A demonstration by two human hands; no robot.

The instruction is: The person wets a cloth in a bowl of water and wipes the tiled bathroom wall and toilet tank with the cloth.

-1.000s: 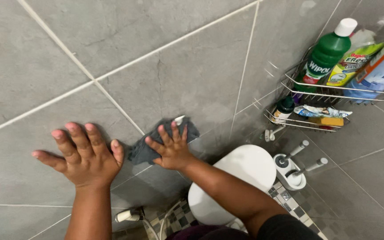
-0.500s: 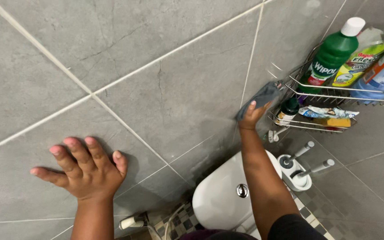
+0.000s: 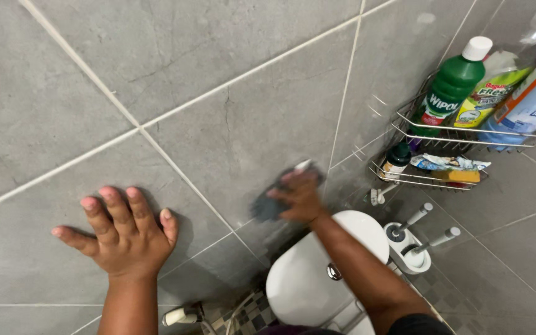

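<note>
Bare forearms, with a dark sleeve edge on the right arm (image 3: 367, 273)

left hand (image 3: 122, 239) flat, fingers spread wide, arm straight up, right hand (image 3: 299, 197) blurry, fingers pressed forward, forearm stretched out

A two-tier chrome wire rack (image 3: 404, 130) hangs on the grey tiled wall (image 3: 218, 80) at the right of the room. On its upper shelf stand a green bottle with a white cap (image 3: 453, 84), a clear bottle with a yellow-green label (image 3: 490, 99) just beside it, and a blue and orange bottle (image 3: 531, 102) at the outer end, the three packed close together and leaning with the rack. The lower shelf carries a small dark-capped jar (image 3: 397, 158) at its left end, a crumpled blue and white packet (image 3: 448, 162) and a flat orange item (image 3: 463, 177) under the packet's right end. Below the rack a white toilet cistern (image 3: 308, 279) stands against the same wall.
</note>
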